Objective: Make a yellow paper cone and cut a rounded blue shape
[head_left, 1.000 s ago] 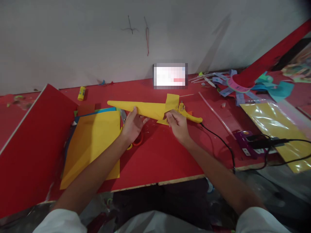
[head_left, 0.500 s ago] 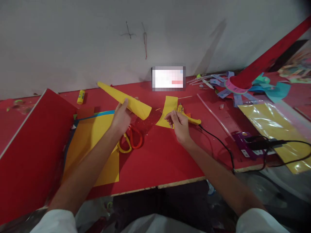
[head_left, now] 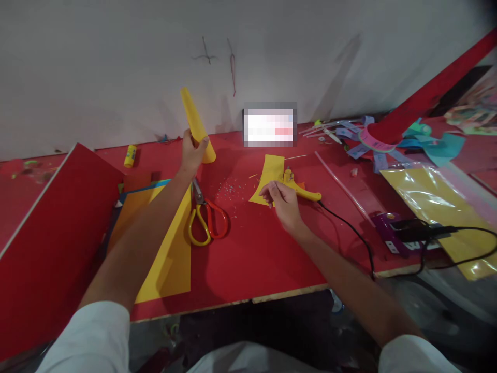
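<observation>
Wrapped by the fingers of my left hand point(head_left: 194, 154) is a yellow paper cone point(head_left: 194, 118), its narrow end up and its wider end near the table. My right hand point(head_left: 285, 199) is closed, fingers curled in against the thumb; whatever may be between them is hidden. Under and behind it lies a cut piece of yellow paper point(head_left: 273, 167). A yellow glue gun point(head_left: 308, 194) with a black cord rests just beyond that hand. Scissors point(head_left: 200, 197) with one yellow and one red handle lie below my left hand, beside yellow sheets point(head_left: 176, 264).
On the left, a red board point(head_left: 58, 248) stands slanted near a glue stick point(head_left: 130, 156). A clear pink stick point(head_left: 344, 187), a purple box point(head_left: 388, 233) and plastic-wrapped yellow paper point(head_left: 430, 202) lie right. Beyond them, a red cone point(head_left: 435, 88) leans over paper strips. Paper bits point(head_left: 229, 190) dot the table.
My left hand has moved back towards the wall and tipped the yellow paper cone more upright. The scissors now show more fully. My right hand has hardly moved.
</observation>
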`<state>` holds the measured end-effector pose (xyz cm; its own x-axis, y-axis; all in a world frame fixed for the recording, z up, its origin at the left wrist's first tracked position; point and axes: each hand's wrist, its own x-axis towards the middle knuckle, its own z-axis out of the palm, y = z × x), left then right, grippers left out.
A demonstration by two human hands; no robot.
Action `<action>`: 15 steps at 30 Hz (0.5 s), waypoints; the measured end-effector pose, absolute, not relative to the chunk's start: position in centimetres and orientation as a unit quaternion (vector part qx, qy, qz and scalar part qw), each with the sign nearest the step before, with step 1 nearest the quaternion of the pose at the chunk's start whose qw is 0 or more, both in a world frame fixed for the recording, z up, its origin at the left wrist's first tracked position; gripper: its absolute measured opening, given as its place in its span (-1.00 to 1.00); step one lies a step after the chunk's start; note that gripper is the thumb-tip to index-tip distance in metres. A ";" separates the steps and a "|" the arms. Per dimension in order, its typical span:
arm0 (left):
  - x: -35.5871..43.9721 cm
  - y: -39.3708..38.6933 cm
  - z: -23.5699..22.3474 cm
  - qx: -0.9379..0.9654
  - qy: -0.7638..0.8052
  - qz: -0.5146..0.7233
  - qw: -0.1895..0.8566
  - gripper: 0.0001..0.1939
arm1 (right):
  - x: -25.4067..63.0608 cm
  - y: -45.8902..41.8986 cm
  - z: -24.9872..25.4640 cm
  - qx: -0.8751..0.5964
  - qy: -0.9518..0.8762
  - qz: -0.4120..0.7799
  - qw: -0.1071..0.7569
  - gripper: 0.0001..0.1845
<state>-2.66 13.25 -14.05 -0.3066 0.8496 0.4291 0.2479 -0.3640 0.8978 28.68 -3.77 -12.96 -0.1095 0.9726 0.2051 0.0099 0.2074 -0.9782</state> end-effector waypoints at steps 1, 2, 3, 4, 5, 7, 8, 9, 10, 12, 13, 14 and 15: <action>-2.6 13.2 -14.3 0.534 0.512 0.629 0.237 -0.38 | 28.7 -3.8 -12.9 -0.423 -0.580 0.468 0.515 -0.32; -2.5 13.1 -14.5 0.532 0.515 0.629 0.238 -0.36 | 28.7 -3.8 -12.8 -0.422 -0.580 0.469 0.514 -0.32; -2.4 12.9 -14.6 0.529 0.516 0.629 0.240 -0.34 | 28.7 -3.8 -12.8 -0.421 -0.581 0.470 0.514 -0.32; -2.3 12.8 -14.7 0.527 0.516 0.629 0.244 -0.33 | 28.7 -3.8 -12.7 -0.419 -0.584 0.469 0.513 -0.31; -2.2 12.6 -14.8 0.526 0.514 0.630 0.250 -0.32 | 28.7 -3.8 -12.6 -0.418 -0.588 0.468 0.511 -0.31; -2.1 12.2 -15.0 0.525 0.508 0.629 0.266 -0.33 | 28.8 -3.8 -12.6 -0.414 -0.596 0.467 0.506 -0.32; -2.0 12.0 -15.0 0.522 0.507 0.628 0.274 -0.33 | 28.8 -3.8 -12.6 -0.412 -0.599 0.466 0.504 -0.32; -1.9 11.8 -15.0 0.519 0.510 0.626 0.281 -0.34 | 28.7 -3.8 -12.6 -0.409 -0.602 0.467 0.503 -0.32; -1.8 11.6 -15.1 0.515 0.514 0.623 0.286 -0.35 | 28.7 -3.9 -12.7 -0.406 -0.605 0.467 0.501 -0.32; -1.7 11.3 -15.1 0.508 0.526 0.616 0.293 -0.37 | 28.5 -3.9 -12.7 -0.403 -0.611 0.466 0.497 -0.32; -1.6 11.2 -15.0 0.507 0.528 0.613 0.296 -0.36 | 28.5 -3.9 -12.6 -0.404 -0.614 0.463 0.496 -0.33; -1.6 11.1 -15.0 0.509 0.528 0.611 0.300 -0.35 | 28.5 -3.9 -12.5 -0.405 -0.616 0.457 0.498 -0.34; -1.7 11.0 -15.0 0.512 0.525 0.609 0.301 -0.34 | 28.7 -3.8 -12.4 -0.409 -0.619 0.444 0.502 -0.36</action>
